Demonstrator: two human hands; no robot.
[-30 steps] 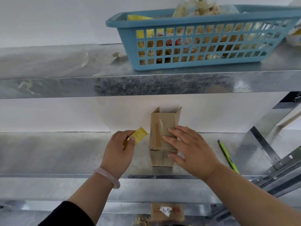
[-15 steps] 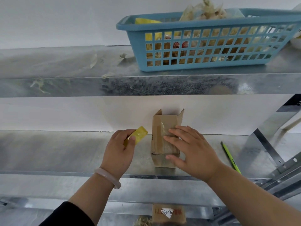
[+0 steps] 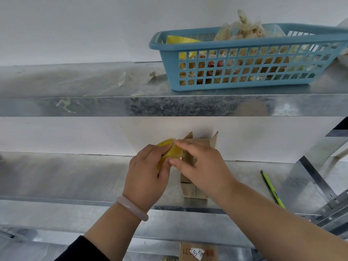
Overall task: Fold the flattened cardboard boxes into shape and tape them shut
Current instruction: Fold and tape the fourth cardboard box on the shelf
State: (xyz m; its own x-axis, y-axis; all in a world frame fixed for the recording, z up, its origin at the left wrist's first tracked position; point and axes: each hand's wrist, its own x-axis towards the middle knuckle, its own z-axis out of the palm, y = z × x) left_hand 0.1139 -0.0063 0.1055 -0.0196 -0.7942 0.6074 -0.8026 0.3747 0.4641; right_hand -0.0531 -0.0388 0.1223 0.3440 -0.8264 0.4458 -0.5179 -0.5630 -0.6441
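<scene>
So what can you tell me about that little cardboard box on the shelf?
The small brown cardboard box stands upright on the metal shelf, near the white wall, top flaps open and pointing up. The right hand, working the yellow tape roll that the left hand grips, hides its middle; contact unclear.
</scene>
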